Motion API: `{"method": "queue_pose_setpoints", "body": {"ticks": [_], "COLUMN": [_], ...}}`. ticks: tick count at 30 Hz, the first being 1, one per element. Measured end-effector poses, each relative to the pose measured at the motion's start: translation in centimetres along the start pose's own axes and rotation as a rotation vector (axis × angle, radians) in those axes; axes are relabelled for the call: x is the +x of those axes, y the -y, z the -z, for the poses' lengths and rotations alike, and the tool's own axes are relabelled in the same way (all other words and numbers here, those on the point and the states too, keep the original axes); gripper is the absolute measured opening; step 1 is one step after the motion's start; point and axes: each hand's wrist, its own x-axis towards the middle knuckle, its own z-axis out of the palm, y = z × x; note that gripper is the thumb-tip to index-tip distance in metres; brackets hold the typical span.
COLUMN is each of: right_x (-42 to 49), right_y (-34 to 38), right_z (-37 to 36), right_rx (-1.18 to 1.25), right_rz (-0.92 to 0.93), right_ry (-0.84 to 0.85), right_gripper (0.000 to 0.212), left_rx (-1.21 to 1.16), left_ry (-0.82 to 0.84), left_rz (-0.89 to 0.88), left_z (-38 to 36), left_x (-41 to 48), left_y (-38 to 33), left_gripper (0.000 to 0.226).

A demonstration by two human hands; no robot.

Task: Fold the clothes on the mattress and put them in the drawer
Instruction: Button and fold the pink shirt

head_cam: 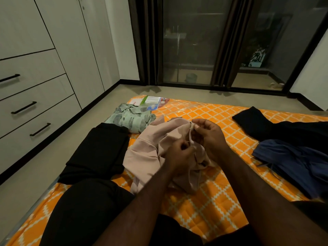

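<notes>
pink shirt bunched on the orange mattress; my left hand and right hand pinch its edge. i should spread it flat before folding.

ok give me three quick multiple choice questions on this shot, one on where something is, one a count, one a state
1. Where does the green shirt lie?
A) on the mattress, beyond the folded black garment
B) inside an open drawer
C) draped over a chair

2. How many drawer handles show?
A) one
B) three
C) six

3. What state is the pink garment in?
A) folded flat
B) hanging from a handle
C) bunched up, pinched by both hands

Answers:
1 A, it lies folded on the orange mattress at the far left.
2 B, three black bars show at the left.
3 C, the left hand and the right hand both pinch its crumpled cloth.
</notes>
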Motion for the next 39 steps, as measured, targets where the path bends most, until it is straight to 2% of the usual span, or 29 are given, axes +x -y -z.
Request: {"method": "queue_pose_setpoints", "body": {"ticks": [2,4,6,9,12,14,16,17,18,20,23,26,30,34,39], "right_x": [0.1,0.1,0.2,0.0,-0.6,-0.8,-0.9,-1.0,-1.3,-1.8,-2.0,-1.7,-1.6,-1.5,-1.7], "right_y": [-0.6,-0.9,-1.1,-1.1,-0.7,-0.5,-0.3,-0.2,0.0,-0.2,-1.3,-2.1,-2.1,-2.3,-2.6], "right_z": [0.1,0.0,0.1,-0.1,-0.7,-0.9,-0.9,-0.9,-1.0,-1.2,-1.4,-1.2,-0.9,-1.2,-1.6], "right_rx": [-0.042,-0.062,-0.068,-0.085,-0.080,-0.304,-0.759,-0.911,-1.001,-1.092,-1.133,-1.094,-1.072,-1.064,-1.067], "right_rz": [-0.017,-0.030,-0.032,-0.016,-0.056,0.062,0.359,0.490,0.550,0.521,0.491,0.448,0.437,0.424,0.379], "right_ry": [0.022,0.039,0.060,0.128,0.179,0.098,-0.030,-0.057,-0.036,0.056,0.087,0.095,0.105,0.086,0.168], "right_gripper": [0.019,0.020,0.020,0.023,0.034,0.031,0.019,0.015,0.016,0.018,0.016,0.023,0.029,0.026,0.031], "left_rx": [-0.348,-0.548,-0.624,-0.738,-0.768,-0.791,-0.819,-0.833,-0.849,-0.870,-0.879,-0.933,-1.030,-1.064,-1.067], "left_ry": [-0.012,-0.029,0.020,0.129,0.104,0.016,-0.074,-0.108,-0.130,-0.160,-0.184,-0.193,-0.244,-0.186,-0.124], "left_rz": [0.239,0.367,0.391,0.390,0.394,0.380,0.361,0.355,0.352,0.352,0.359,0.373,0.476,0.509,0.502], "left_z": [0.0,0.0,0.0,-0.2,-0.4,-0.4,0.0,0.4,0.8,1.6,1.9,1.9,2.2,2.0,1.6], "left_x": [0.0,0.0,-0.1,-0.6,-0.8,-0.3,0.3,0.5,0.7,0.8,0.9,0.9,1.0,0.7,0.8], "left_y": [-0.2,-0.2,0.0,-0.1,-0.3,0.0,0.2,0.0,-0.2,-0.6,-0.4,-0.2,-0.6,-0.8,-0.7], "left_gripper": [0.022,0.019,0.016,0.032,0.030,0.029,0.029,0.029,0.027,0.022,0.022,0.023,0.034,0.029,0.032]}}
